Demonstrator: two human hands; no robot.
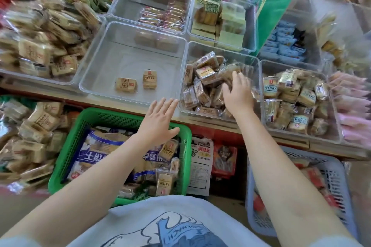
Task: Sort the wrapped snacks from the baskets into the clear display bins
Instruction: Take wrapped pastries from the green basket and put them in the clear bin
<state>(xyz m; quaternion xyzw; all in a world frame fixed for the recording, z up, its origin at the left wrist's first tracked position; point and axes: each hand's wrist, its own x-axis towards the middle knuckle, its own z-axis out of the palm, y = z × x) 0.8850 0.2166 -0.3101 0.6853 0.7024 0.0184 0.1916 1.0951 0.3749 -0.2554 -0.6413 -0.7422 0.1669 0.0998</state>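
Nearest you, your pale printed shirt (170,224) fills the bottom edge, and both bare forearms reach out over it. Your left hand (158,121) hovers with its fingers straight and spread, palm down, above the far rim of the green basket (66,150), holding nothing. That basket sits below the desk (291,140) and carries a large blue-and-white bag (104,152) with several small tan wrapped snacks (167,149) lying on and beside it. Your right hand (236,94) is down inside the middle clear bin (256,62), fingers curled into the heap of brown wrapped snacks (202,84); whether it grips one or only rests on the pile, you cannot tell. Just left of it stands a nearly bare clear bin (96,70) with two tan packets (149,79) lying flat, apart from each other, near its front wall. To the right, another clear bin (301,134) is packed with mixed tan and blue-labelled packets. A grey-blue basket (331,168) sits low at your right, under your right forearm.
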